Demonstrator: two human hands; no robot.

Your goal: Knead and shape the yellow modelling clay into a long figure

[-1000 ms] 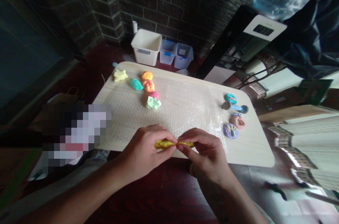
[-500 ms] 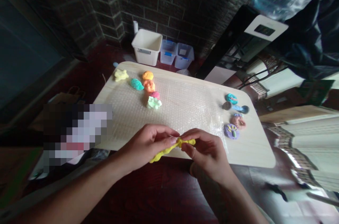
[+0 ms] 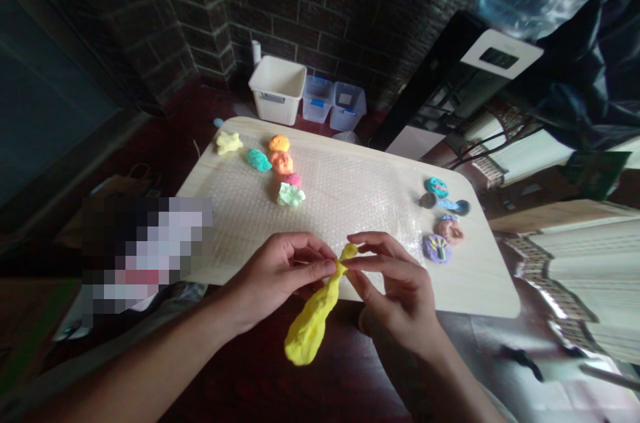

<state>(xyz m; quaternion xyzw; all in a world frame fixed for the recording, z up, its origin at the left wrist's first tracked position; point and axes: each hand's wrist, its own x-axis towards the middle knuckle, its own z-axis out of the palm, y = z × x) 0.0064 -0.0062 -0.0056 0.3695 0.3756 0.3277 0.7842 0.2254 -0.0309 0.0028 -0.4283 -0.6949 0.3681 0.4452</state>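
Yellow clay (image 3: 309, 333) now dangles below hands (image 3: 275, 276) (tip pinched).

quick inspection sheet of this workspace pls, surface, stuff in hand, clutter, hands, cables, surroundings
surface: pale wooden table, mostly covered by bubble wrap
in hand: yellow clay, stretched long, its fat end hanging past the table's near edge
clutter: coloured clay pieces in two groups, including a yellow star and a purple disc
hands: left hand and right hand both pinch the clay's narrow top
cables: black cables beyond the table's right side
surroundings: brick wall, with a white basket and clear plastic boxes below it
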